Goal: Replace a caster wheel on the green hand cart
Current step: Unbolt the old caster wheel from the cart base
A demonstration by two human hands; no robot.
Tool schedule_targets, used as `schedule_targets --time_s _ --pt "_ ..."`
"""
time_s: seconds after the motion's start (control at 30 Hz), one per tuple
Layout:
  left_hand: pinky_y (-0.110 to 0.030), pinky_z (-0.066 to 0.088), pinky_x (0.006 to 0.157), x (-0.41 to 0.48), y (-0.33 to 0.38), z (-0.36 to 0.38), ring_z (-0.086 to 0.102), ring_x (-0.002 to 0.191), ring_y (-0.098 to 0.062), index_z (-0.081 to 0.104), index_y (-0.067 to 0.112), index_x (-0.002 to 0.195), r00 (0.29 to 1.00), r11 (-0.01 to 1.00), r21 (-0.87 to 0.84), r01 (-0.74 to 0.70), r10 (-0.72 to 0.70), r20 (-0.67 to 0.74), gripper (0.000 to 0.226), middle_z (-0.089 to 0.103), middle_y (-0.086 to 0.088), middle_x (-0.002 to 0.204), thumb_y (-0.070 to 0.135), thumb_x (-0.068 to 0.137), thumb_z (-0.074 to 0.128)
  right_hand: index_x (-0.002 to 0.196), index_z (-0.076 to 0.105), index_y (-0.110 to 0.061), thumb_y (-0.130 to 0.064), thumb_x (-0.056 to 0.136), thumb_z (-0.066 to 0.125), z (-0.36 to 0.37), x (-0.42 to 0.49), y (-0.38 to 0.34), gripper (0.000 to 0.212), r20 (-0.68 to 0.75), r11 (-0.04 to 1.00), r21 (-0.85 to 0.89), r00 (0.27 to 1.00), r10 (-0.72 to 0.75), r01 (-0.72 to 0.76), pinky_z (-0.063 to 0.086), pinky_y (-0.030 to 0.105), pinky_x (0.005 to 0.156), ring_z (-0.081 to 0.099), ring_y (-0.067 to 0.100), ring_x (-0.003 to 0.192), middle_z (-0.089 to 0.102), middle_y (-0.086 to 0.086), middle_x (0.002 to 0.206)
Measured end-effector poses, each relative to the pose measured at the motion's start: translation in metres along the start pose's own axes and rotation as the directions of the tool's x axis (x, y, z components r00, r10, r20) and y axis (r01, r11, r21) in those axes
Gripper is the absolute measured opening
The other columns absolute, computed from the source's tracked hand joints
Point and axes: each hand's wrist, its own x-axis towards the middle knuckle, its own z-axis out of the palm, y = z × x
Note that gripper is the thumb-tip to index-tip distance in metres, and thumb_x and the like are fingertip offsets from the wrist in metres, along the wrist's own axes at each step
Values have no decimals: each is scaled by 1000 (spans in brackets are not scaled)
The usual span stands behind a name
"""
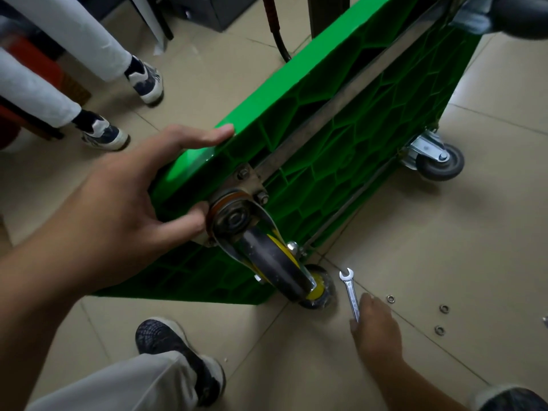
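The green hand cart (341, 126) stands tipped on its side, its ribbed underside facing me. My left hand (127, 203) grips its near corner, fingers over the top edge and thumb against the caster plate. A black and yellow caster wheel (275, 265) is bolted at that corner. A second yellow wheel (318, 289) lies on the floor just behind it. A small silver open-end wrench (350, 290) lies on the tiles, and my right hand (376, 327) covers its lower end with fingers curled down on it. A grey caster (439, 161) sits at the far corner.
Three small washers or nuts (443, 309) lie on the tiles right of the wrench. Another person's legs and shoes (145, 81) stand at upper left. My own shoe (175, 345) is at the bottom centre. A black and red handle (275, 28) rises behind the cart.
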Motion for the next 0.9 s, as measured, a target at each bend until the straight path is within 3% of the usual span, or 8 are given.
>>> schedule_targets --time_s 0.1,0.27,0.37,0.43,0.53,0.7,0.77,0.9 --pt "-41 53 77 0 -1 1 72 89 -38 49 60 139 1000 1000 24 1 -1 -3 81 63 27 126 16 79 82 103 47 -17 -28 83 74 0 10 13 35 51 998 60 998 27 -30 43 34 68 57 25 92 54 1 98" --pt "-37 55 81 1 0 0 72 95 -25 46 63 138 1000 1000 24 20 -20 10 84 64 25 124 17 78 82 96 44 -16 -20 83 69 -4 22 12 28 200 986 124 976 85 -112 39 29 70 55 25 86 55 4 94" --pt "-44 58 80 2 -4 0 71 91 -38 46 61 140 999 999 24 28 -29 14 83 67 19 122 19 77 82 87 44 -21 -24 95 57 -13 25 10 15 324 999 26 946 14 -23 41 27 80 61 24 103 63 8 111" --pt "-55 60 84 2 -5 1 71 92 -43 45 61 141 999 1000 5 31 -31 29 83 71 8 121 22 77 81 75 44 -23 -20 96 54 -31 27 8 23 324 996 90 945 -49 21 36 27 69 58 21 89 63 7 101" --pt "-56 58 85 0 -3 -1 71 94 -36 43 61 142 998 999 -7 52 -52 44 79 71 -1 117 31 77 77 72 51 -25 -14 94 59 -82 32 -7 26 270 972 218 951 -150 92 36 27 63 57 20 80 59 0 82" --pt "-53 57 83 -2 4 -1 70 94 -29 35 68 143 996 997 19 75 -76 44 82 71 -3 119 36 79 76 76 53 -30 -9 98 53 -197 41 -60 31 52 893 330 939 -341 306 45 31 68 59 19 76 60 -6 77" --pt "-51 57 83 -3 5 0 69 95 -27 35 68 143 997 997 27 69 -69 33 84 71 -1 121 34 81 79 81 57 -23 -21 101 53 -231 34 -86 21 -90 825 419 922 -378 379 39 27 62 52 11 69 54 -7 73" --pt "-46 57 81 -3 3 0 68 89 -20 37 66 144 998 998 25 55 -55 27 83 70 4 122 31 82 81 70 46 -5 -44 102 50 -254 10 -127 51 -347 606 630 875 -338 485 28 22 52 35 9 55 36 -5 60"
